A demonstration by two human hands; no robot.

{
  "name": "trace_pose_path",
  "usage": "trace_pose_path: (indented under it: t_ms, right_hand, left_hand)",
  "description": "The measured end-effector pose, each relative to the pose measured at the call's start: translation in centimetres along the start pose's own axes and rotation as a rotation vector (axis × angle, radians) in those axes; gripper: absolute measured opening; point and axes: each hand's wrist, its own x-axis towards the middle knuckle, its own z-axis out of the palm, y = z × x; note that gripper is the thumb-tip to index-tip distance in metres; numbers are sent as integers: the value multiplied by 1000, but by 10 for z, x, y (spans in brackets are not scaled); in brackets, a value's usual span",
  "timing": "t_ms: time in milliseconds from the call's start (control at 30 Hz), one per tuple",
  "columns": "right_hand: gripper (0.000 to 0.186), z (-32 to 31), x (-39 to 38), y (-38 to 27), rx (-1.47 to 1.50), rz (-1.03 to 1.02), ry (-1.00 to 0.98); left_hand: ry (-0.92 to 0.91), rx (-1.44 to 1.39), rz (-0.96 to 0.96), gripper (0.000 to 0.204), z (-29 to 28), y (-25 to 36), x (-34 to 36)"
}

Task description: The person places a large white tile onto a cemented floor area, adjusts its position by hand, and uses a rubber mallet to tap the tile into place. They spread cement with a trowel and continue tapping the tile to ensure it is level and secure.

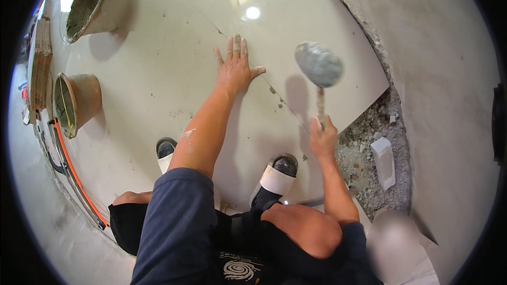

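Observation:
My left hand (233,73) presses flat on a large glossy pale floor tile (174,42), fingers spread, beside the thin joint (288,106) between two tiles. Dried grey smears mark its fingers and forearm. My right hand (323,136) is closed round the short handle of a rubber mallet (319,64). The mallet's grey, dirt-covered head is held up over the tile to the right of the joint and is slightly blurred; its shadow falls on the tile to its left. Small grey crumbs of mortar lie along the joint.
Two mortar buckets, one at the upper left (108,13) and a smaller one (88,95) below it, stand left. Near them are stacked cardboard (40,68) and a long orange-edged tool (74,171). Rough rubble (364,126) with a white block (384,163) borders the right wall (449,74).

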Motion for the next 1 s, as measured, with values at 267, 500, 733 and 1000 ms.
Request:
trace_pose_path:
  t_ms: [267,500,733,1000]
  right_hand:
    - [50,-4,-32,11,-81,108,54]
    - [40,-44,-69,23,486,-69,217]
    - [34,-39,-89,48,256,315,225]
    - [38,-32,-105,51,8,363,205]
  left_hand:
    - [-108,42,-44,100,-5,5,-2]
    - [-169,57,107,108,-7,45,-11]
    - [-169,12,199,109,7,68,-15]
    - [-211,42,191,107,5,72,-20]
